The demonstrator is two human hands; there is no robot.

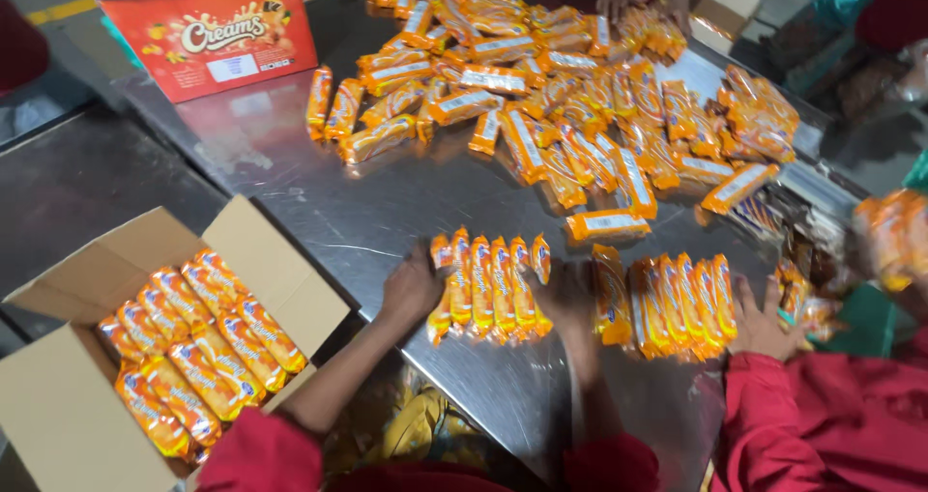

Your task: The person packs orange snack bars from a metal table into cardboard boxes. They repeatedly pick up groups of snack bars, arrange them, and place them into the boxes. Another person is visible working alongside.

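Head view: left hand [411, 289] and right hand [570, 299] press flat against either end of a row of orange packets [488, 287] on the steel desk [290, 163], fingers curled around it, bunching them. Looks like the gathering step; next move calls for squeezing evenly so none slips. Open carton [58, 405], partly filled, sits lower left. A co-worker's hand [764, 323] holds another row.

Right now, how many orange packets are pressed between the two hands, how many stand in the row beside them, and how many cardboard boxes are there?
Orange packets between the left hand and right hand: 5
Orange packets in the row beside them: 6
Open cardboard box with packets: 1
Red printed box: 1
Total: 13
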